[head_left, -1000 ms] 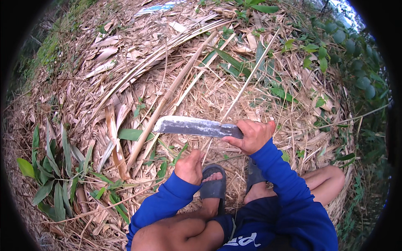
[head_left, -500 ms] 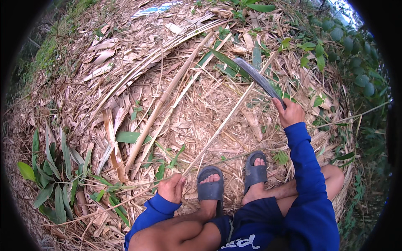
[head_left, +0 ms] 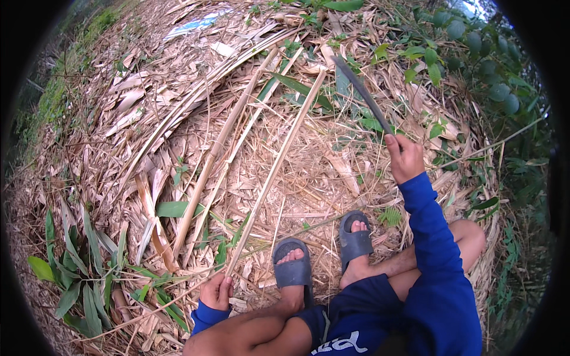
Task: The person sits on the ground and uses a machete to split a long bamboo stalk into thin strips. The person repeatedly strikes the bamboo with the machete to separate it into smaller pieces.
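My left hand [head_left: 216,291], low and beside my left knee, is closed round the near end of a long, pale bamboo strip [head_left: 276,168]. The strip slants up and away to the right across the ground. My right hand [head_left: 406,158] grips a machete [head_left: 363,92] with a dark, slightly curved blade. Its tip points away and to the left, near the strip's far end, with a gap between the two in the picture. The machete's handle is mostly hidden by my fingers.
Left of the strip lie a thicker bamboo piece [head_left: 224,133] and another thin strip [head_left: 249,130]. Dry leaves and husks cover the ground. My sandalled feet [head_left: 291,265] rest between my hands. A leafy plant [head_left: 89,282] stands at left; green bushes [head_left: 499,89] grow at right.
My left hand has moved left and nearer to me, and the strip has swung left, away from the machete. My right hand has shifted slightly, and the blade now shows narrower.
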The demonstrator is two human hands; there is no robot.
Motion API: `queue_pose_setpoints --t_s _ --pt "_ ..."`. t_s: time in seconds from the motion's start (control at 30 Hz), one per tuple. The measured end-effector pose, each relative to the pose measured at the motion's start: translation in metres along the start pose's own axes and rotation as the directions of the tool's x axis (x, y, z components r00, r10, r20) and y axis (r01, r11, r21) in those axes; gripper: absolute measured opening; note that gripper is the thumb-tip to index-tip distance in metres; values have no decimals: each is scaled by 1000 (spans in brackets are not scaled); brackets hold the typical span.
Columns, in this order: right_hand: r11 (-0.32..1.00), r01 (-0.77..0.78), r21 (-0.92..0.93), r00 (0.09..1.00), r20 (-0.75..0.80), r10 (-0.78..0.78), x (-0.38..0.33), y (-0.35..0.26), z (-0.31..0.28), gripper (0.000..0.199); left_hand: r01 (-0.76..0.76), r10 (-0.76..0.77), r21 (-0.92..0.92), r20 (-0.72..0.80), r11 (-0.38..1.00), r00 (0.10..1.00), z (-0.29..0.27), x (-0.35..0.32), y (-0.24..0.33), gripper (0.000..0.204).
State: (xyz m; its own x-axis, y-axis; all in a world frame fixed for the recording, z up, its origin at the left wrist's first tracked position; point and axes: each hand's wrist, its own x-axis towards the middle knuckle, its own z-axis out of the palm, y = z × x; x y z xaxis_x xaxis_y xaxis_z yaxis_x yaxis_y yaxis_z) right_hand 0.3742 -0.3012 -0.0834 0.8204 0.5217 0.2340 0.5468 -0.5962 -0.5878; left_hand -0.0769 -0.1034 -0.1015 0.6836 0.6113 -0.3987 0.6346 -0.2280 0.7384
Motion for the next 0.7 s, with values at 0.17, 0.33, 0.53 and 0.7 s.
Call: queue_pose_setpoints --t_s 0.17,0.33,0.53,0.7 --pt "924 355 -140 919 234 -318 -47 -70 39 50 -143 142 83 17 986 990 16 8 20 23" --pt "909 404 -104 889 279 -363 -58 -82 58 54 -292 297 125 -22 948 955 15 5 15 19" --pt "919 329 -217 936 203 -287 -40 -67 49 53 -365 372 153 -18 918 928 7 -5 -2 17" --pt "936 214 -281 970 176 -169 -11 -43 33 60 -382 400 214 -45 899 915 0 -22 -34 15"
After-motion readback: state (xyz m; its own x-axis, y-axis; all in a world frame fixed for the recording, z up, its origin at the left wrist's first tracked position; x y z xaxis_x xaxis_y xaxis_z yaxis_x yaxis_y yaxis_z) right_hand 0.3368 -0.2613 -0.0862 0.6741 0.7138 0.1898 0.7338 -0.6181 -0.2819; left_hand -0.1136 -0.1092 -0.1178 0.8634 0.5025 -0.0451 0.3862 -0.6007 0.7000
